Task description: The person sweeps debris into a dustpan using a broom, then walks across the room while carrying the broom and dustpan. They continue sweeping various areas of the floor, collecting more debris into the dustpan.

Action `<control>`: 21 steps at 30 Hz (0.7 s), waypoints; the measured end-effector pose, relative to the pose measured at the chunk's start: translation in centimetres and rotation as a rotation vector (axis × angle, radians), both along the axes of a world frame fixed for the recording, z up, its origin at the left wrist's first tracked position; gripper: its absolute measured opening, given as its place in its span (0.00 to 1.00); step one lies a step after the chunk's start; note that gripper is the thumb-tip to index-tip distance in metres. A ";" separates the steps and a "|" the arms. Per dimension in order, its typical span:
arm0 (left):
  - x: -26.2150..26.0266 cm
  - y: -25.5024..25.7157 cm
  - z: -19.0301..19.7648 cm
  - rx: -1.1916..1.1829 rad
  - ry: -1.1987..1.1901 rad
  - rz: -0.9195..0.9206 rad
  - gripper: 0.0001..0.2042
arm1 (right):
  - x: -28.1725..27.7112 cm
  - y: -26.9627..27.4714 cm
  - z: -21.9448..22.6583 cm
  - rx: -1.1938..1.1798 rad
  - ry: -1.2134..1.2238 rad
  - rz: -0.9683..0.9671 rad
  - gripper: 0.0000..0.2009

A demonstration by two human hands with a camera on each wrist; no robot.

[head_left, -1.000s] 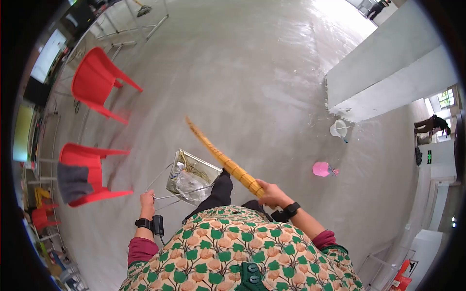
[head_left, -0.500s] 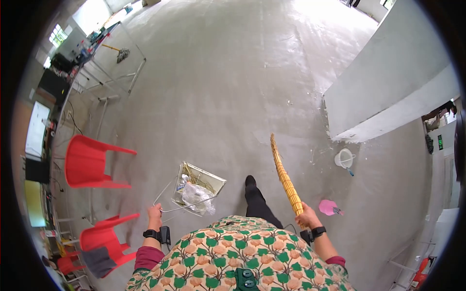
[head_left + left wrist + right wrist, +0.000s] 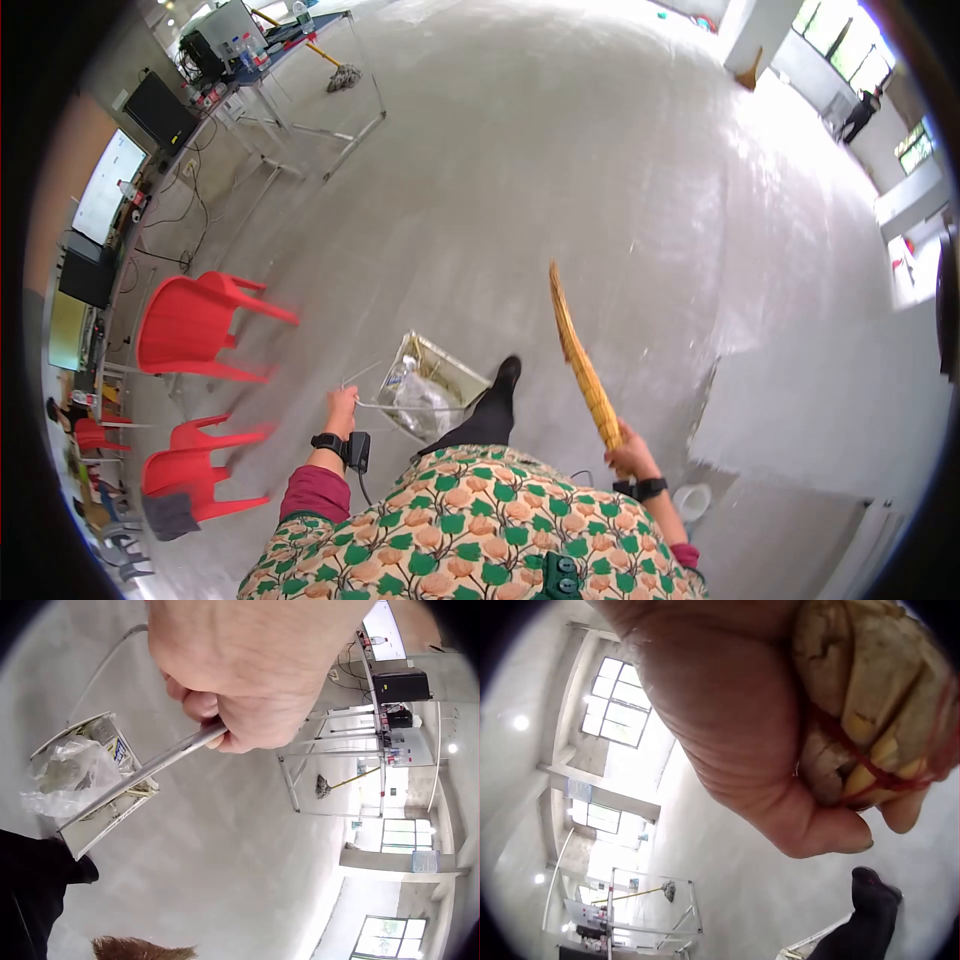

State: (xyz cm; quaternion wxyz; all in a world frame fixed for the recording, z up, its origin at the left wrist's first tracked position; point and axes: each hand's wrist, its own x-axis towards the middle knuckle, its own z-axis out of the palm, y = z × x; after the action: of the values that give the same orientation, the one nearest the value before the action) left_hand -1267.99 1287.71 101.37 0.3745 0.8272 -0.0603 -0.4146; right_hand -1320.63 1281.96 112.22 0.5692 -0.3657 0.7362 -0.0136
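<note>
My left hand (image 3: 342,405) grips the thin metal handle (image 3: 157,763) of a dustpan (image 3: 452,364), which hangs low in front of my legs. Inside the dustpan are a clear plastic bag (image 3: 425,402) and some straw-like litter. On the other side, my right hand (image 3: 632,455) holds a straw broom (image 3: 585,375) by its banded, tapering bundle, with the narrow end pointing forward. Red string binds the thick end of the broom in the right wrist view, where my fingers curl round it. Brown bristles (image 3: 142,949) show at the bottom of the left wrist view.
Two red chairs (image 3: 190,325) stand at the left, a grey cloth (image 3: 170,515) on the nearer one. Beyond them are a metal-legged table (image 3: 330,160) and a mop (image 3: 343,78). A white bucket (image 3: 692,498) sits near my right forearm. Far off stands a person (image 3: 860,115).
The broom has swung from over the dustpan out to the right. My feet have stepped, and the view has turned rightward; the pink bag has left view. Both hands keep their grip.
</note>
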 end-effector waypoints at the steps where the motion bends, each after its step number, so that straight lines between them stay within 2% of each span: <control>1: -3.9 1.4 -1.1 0.025 -0.022 0.002 0.07 | -3.3 1.4 1.1 0.042 0.062 0.002 0.31; 4: -6.1 -4.2 -1.6 -0.007 0.006 -0.013 0.07 | -5.2 -1.5 2.1 0.028 0.092 0.007 0.31; 8: -6.1 -13.5 -1.5 -0.069 0.040 -0.044 0.06 | -7.1 -6.1 1.5 0.059 0.109 -0.139 0.29; 11: -5.8 -18.7 -1.8 0.012 0.097 -0.076 0.06 | -7.7 -9.8 1.2 0.066 0.121 -0.191 0.26; 13: -5.6 -22.8 -1.1 0.067 0.065 -0.073 0.07 | -7.4 -14.2 1.1 0.086 0.067 -0.194 0.24; 17: -3.4 -30.0 -1.0 -0.034 -0.006 -0.135 0.09 | -5.0 -24.2 -0.5 0.031 0.102 -0.045 0.21; 19: -2.4 -33.7 0.4 0.076 -0.006 -0.099 0.10 | -3.9 -30.1 -3.0 0.096 0.039 -0.041 0.25; 21: -1.2 -36.3 0.9 0.082 -0.004 -0.066 0.10 | -1.8 -36.7 -3.8 -0.022 -0.004 0.198 0.25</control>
State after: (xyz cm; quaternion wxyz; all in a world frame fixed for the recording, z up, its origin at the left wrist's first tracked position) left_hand -1269.17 1251.38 102.30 0.3261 0.8403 -0.0712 -0.4271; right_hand -1322.38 1245.26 108.42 0.5652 -0.4429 0.6951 0.0342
